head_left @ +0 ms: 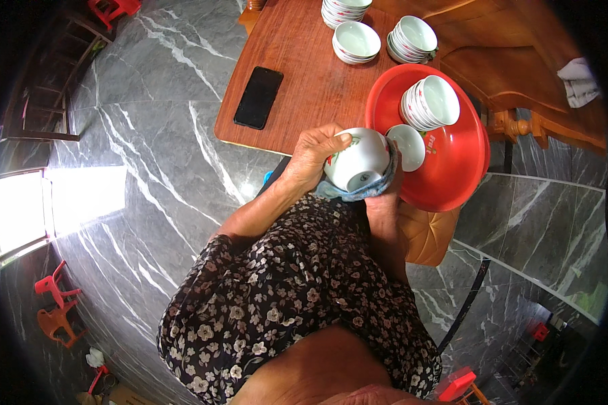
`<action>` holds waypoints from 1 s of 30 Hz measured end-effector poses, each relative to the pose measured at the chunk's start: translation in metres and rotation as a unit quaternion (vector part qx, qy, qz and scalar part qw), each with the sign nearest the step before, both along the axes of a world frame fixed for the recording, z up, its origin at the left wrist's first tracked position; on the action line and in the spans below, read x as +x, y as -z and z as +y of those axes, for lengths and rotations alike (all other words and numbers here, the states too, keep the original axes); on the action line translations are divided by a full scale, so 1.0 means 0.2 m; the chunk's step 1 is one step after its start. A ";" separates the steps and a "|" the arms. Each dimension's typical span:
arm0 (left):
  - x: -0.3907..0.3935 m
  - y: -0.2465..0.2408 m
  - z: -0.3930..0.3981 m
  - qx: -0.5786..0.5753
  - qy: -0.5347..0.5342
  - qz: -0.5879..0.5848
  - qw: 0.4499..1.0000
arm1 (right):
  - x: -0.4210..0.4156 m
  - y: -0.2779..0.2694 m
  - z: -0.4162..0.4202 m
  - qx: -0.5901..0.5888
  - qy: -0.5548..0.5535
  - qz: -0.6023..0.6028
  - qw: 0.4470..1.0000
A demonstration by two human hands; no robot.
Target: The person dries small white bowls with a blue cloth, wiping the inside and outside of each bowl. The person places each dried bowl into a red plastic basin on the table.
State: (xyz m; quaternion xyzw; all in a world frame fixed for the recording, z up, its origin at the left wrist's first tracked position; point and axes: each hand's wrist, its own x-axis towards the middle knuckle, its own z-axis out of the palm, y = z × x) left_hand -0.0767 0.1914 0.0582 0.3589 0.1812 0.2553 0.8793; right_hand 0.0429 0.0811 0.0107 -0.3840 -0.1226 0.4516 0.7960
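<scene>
My left hand (pixel 314 152) grips the rim side of a white porcelain bowl (pixel 357 154), thumb on its outer wall. The bowl is tipped so its foot faces me. Around its right side and underside, my right hand (pixel 387 190) presses a blue cloth (pixel 354 194); the bowl and cloth hide most of its fingers. Just right of the hands is a red plastic basin (pixel 451 177). Inside it lie a tilted stack of white bowls (pixel 430 104) and a single white bowl (pixel 409 148).
A black smartphone (pixel 258 97) lies on the wooden table (pixel 304 96). Farther back stand a short bowl stack (pixel 356 43), a taller stack (pixel 345 11) and a tilted stack (pixel 413 39). A tan padded seat (pixel 428 233) shows under the basin. A carved wooden bench (pixel 491 66) borders the right.
</scene>
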 end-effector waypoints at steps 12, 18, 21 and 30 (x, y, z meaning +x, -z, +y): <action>-0.04 -0.06 0.01 0.129 0.138 0.097 0.977 | 0.03 -0.19 -0.02 -0.246 0.040 -0.432 0.867; -0.01 0.00 -0.02 0.208 0.127 0.075 0.967 | -0.04 -0.26 0.02 -0.267 -0.019 -0.355 0.896; -0.02 -0.04 -0.01 0.140 0.133 0.107 0.975 | -0.02 -0.23 0.03 -0.225 -0.028 -0.269 0.936; -0.05 0.01 0.03 0.051 0.137 0.081 0.986 | 0.07 -0.33 -0.02 -0.132 -0.250 -0.219 0.934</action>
